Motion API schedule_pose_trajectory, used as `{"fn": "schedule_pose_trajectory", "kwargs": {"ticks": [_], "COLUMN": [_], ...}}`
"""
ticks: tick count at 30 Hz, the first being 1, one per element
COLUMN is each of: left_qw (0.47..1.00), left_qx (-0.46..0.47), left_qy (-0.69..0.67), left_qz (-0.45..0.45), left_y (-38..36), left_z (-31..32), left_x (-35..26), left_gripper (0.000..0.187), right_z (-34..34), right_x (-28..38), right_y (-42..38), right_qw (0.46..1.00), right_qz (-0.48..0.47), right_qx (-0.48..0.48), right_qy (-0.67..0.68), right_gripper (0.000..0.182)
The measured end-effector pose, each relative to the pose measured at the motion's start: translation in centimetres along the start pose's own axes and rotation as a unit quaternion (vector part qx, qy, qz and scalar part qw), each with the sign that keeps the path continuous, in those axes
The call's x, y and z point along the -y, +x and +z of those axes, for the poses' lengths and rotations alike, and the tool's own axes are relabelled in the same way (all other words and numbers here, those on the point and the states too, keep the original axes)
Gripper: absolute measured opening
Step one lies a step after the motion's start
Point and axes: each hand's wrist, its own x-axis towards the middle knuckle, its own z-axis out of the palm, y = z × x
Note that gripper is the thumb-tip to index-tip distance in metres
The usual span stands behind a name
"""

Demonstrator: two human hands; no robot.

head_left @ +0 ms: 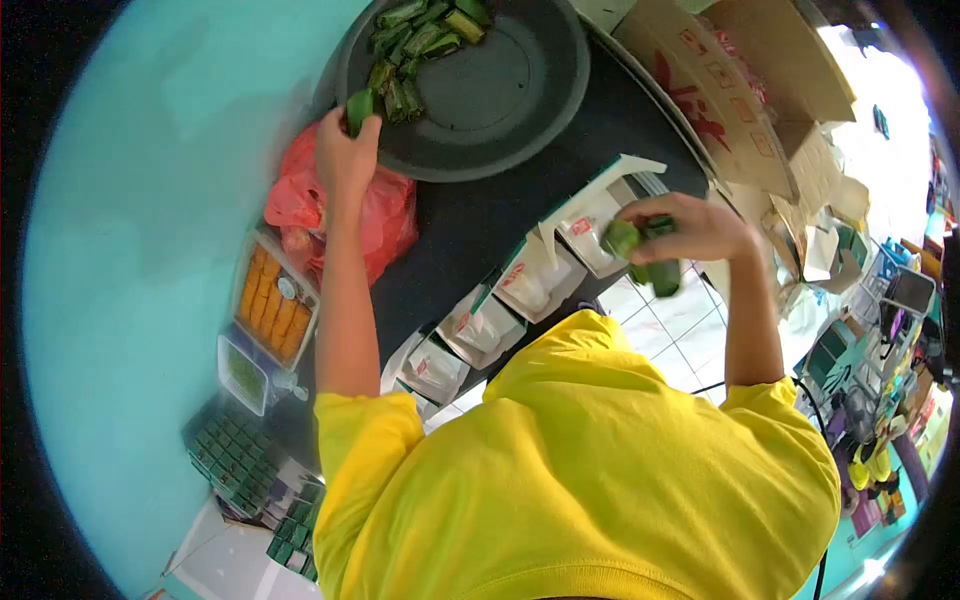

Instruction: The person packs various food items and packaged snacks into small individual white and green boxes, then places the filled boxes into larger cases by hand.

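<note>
My left hand [346, 165] is closed around a green leaf-wrapped parcel [359, 110] at the left rim of a wide grey basin [510, 150]. Several more leaf-wrapped parcels [428, 40] lie in the basin's far left part. On the right, my right hand [695, 230] grips a few leaf-wrapped parcels [622, 238], slightly blurred, above the end of a row of small open boxes. These white boxes [480, 330] hold clear-wrapped contents with red marks.
A red plastic bag [398, 225] sits below the basin. Beside it are a tray of orange-brown pieces [270, 305] and a tub with green contents [243, 375]. Stacked green packets [232, 450] stand lower left. A large open cardboard box [720, 100] is at the upper right.
</note>
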Motion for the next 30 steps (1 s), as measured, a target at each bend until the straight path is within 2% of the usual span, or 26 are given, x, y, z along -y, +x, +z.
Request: {"fn": "schedule_pose_trajectory", "kwargs": {"ticks": [1, 2, 3, 4, 5, 7, 8, 9, 11, 13, 16, 17, 19, 21, 23, 27, 29, 30], "left_qw": [1.000, 0.996, 0.984, 0.985, 0.975, 0.964, 0.952, 0.939, 0.940, 0.937, 0.935, 0.930, 0.920, 0.876, 0.878, 0.848, 0.854, 0.847], "left_qx": [-0.004, 0.022, 0.048, 0.042, 0.034, 0.024, 0.028, 0.030, 0.019, 0.002, -0.028, -0.048, -0.048, -0.056, -0.056, -0.017, 0.009, 0.000], "left_qy": [-0.003, -0.082, -0.160, -0.162, -0.206, -0.252, -0.288, -0.324, -0.324, -0.334, -0.325, -0.334, -0.356, -0.411, -0.400, -0.432, -0.421, -0.436], "left_qz": [0.008, -0.028, -0.061, -0.052, -0.072, -0.085, -0.098, -0.110, -0.103, -0.104, -0.138, -0.147, -0.159, -0.245, -0.257, -0.306, -0.306, -0.303], "left_y": [-1.7, -3.9, -5.7, -7.7, -9.7, -12.9, -14.5, -15.8, -18.3, -20.9, -25.4, -27.1, -30.2, -33.3, -35.7, -38.3, -38.6, -38.7], "left_z": [-1.5, -3.0, -4.4, -5.4, -6.3, -7.9, -8.4, -8.9, -10.3, -12.1, -15.2, -16.0, -17.2, -17.4, -17.4, -17.1, -17.1, -17.0], "left_x": [-1.0, -2.3, -3.5, -4.5, -5.4, -6.1, -5.8, -5.5, -4.7, -3.4, -1.0, -0.1, 0.7, 2.1, 2.2, 1.8, 1.5, 1.3], "left_gripper": [0.053, 0.048, 0.042, 0.042, 0.037, 0.031, 0.029, 0.027, 0.029, 0.031, 0.032, 0.032, 0.032, 0.032, 0.033, 0.035, 0.035, 0.034], "right_z": [2.8, 3.8, 7.1, 9.2, 10.5, 12.7, 13.4, 13.6, 14.4, 15.2, 16.6, 17.5, 19.7, 23.1, 25.8, 29.0, 28.8, 28.2], "right_x": [-2.6, -0.8, -5.3, -8.0, -8.5, -8.7, -9.1, -8.9, -8.5, -10.0, -8.1, -7.4, -6.6, -4.2, -2.7, -1.4, -0.5, -0.6], "right_y": [0.4, -0.2, 1.8, 3.5, 3.9, 4.5, 5.3, 6.0, 7.1, 7.6, 6.3, 5.4, 3.2, 1.8, 1.5, 4.0, 5.2, 6.0], "right_qw": [0.993, 0.972, 0.936, 0.860, 0.861, 0.686, 0.673, 0.677, 0.663, 0.665, 0.664, 0.671, 0.681, 0.690, 0.728, 0.744, 0.843, 0.844], "right_qz": [0.081, 0.164, 0.179, 0.138, 0.131, 0.086, 0.111, 0.106, 0.123, 0.107, 0.090, 0.089, 0.067, 0.085, 0.027, 0.012, 0.044, 0.044], "right_qx": [-0.077, -0.085, -0.155, -0.093, -0.098, -0.018, -0.043, -0.046, -0.141, -0.119, -0.243, -0.243, -0.156, -0.154, -0.114, -0.082, -0.193, -0.190], "right_qy": [-0.027, 0.148, 0.259, 0.483, 0.482, 0.722, 0.730, 0.727, 0.725, 0.729, 0.701, 0.695, 0.713, 0.702, 0.675, 0.663, 0.501, 0.500], "right_gripper": [0.069, 0.072, 0.060, 0.048, 0.048, 0.040, 0.043, 0.043, 0.043, 0.044, 0.048, 0.048, 0.053, 0.057, 0.060, 0.055, 0.057, 0.057]}}
